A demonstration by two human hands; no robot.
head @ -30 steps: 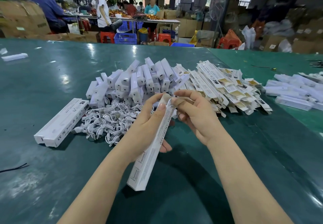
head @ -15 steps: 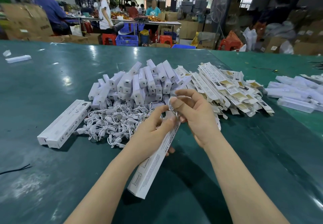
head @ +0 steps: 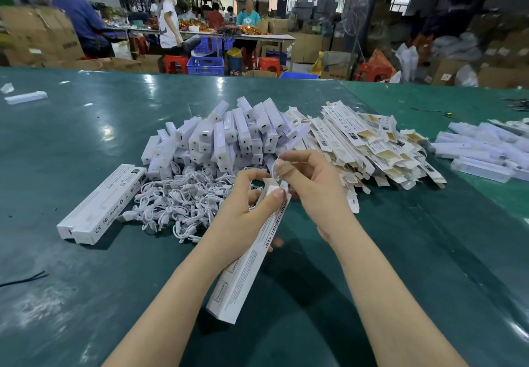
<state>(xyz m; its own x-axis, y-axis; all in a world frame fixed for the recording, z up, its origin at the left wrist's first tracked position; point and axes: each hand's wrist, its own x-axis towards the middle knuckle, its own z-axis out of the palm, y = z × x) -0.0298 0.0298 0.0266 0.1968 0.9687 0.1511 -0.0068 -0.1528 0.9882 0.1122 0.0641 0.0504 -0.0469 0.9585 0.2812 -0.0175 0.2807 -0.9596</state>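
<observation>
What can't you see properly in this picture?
Head view:
Inside of the box: the left hand and right hand cover its top end.
The clear thing pinched by the right fingers: blurred, too small to name.
The box's small print: too small to read.
The white pile at right: cut off by the picture's edge.

A long white printed carton tilts upright above the table, top flap open.

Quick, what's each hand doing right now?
Left hand: grips the long white box.
Right hand: pinches a small clear piece at the box's top end.
</observation>
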